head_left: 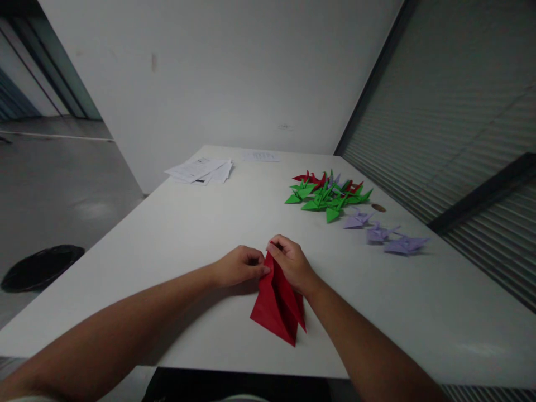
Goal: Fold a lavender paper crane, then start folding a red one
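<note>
A folded red paper (276, 304) lies on the white table (188, 234) in front of me, its point toward my hands. My left hand (238, 265) is curled, its fingertips pinching the paper's upper left edge. My right hand (291, 262) is also curled, pressing and pinching the top tip of the same paper from the right. Both hands meet at the paper's far end.
A heap of green and red paper cranes (326, 192) sits farther back right, with three purple cranes (383, 231) in a row beside it. Printed sheets (201, 169) lie at the far left of the table. A black round object (39, 267) rests on the floor at left.
</note>
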`<state>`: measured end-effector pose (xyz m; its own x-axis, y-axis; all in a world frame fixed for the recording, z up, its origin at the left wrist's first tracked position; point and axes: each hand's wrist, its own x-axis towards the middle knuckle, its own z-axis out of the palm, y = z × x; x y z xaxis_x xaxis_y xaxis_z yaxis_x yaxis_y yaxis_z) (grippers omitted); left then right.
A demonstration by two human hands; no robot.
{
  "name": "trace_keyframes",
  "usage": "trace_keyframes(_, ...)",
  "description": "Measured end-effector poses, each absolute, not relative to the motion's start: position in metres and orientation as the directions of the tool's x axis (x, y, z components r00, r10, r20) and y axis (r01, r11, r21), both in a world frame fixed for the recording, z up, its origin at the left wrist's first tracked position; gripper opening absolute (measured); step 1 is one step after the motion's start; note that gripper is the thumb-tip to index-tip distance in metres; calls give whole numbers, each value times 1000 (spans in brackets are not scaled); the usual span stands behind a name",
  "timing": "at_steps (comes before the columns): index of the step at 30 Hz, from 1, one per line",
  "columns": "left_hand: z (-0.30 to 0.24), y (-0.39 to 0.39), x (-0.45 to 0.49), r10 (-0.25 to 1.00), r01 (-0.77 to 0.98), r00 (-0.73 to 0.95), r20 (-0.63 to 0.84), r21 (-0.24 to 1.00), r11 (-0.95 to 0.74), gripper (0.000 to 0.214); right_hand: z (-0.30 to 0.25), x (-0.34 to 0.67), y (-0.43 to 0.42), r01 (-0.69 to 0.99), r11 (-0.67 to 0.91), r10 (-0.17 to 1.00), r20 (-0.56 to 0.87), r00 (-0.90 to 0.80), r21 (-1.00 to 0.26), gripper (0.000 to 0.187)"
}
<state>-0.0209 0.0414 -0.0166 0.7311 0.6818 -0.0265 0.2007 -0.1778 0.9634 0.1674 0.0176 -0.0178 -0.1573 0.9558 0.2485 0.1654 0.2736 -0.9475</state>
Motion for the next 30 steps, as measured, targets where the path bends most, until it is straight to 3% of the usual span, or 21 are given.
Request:
trace_keyframes(10,-16,42,-21,689,216,725,-19,956,-201,30,-18,170,19,114,253,960,236,-149,-961,27)
trace_keyframes(17,-22,46,-21,693,95,721,-13,992,-80,35,-25,176,23,-7,157,975,156,-156,-988,41)
trace_keyframes(30,-20,46,-21,670,75,742,-19,996,-55,31,-19,178,22,73,257,950,239,-199,-964,25)
